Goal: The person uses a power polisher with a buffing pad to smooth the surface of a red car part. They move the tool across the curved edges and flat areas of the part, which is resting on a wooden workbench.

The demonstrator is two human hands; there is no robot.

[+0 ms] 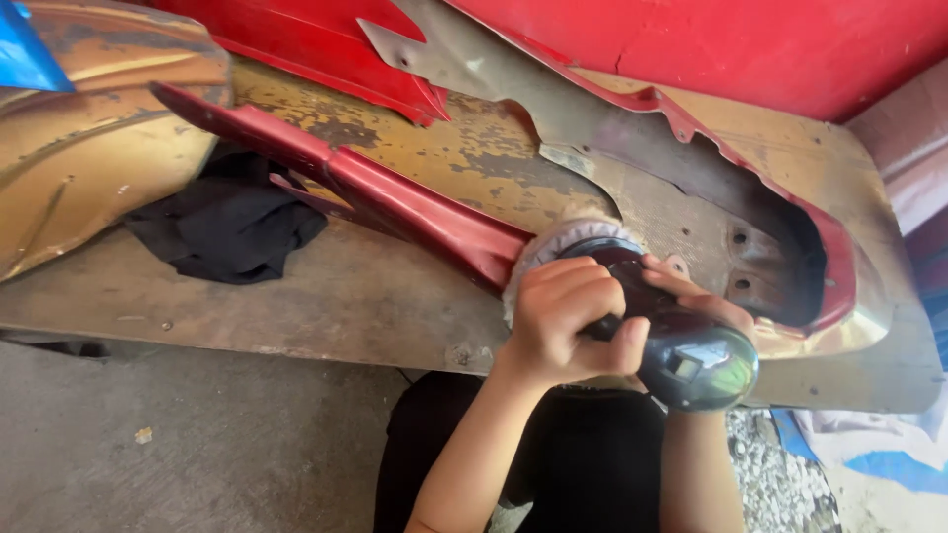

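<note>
- A blue sheet corner [25,49] is seen at the far upper left, lying over a rusty gold panel [89,158] that curves down toward the table edge.
- A crumpled black cloth [227,227] is laid on the worn wooden table [296,306], just beside the gold panel and partly under a long red panel [395,207].
- The red panel is stretched slantwise from upper left down to the middle, where its lower end is met by the white pad of a polisher [652,326].
- The polisher's side handle is gripped by the left hand [568,321], all fingers curled tightly round it and the thumb pressed against the dark body.
- The right hand [696,301] is laid over the top of the polisher body; its fingers are bent round it, though the grip is partly hidden behind the tool.
- A larger piece with a red rim and bare grey metal [711,188] is spread behind the polisher, toward the right.
- 2 bare forearms and dark clothing are seen below the table edge.
</note>
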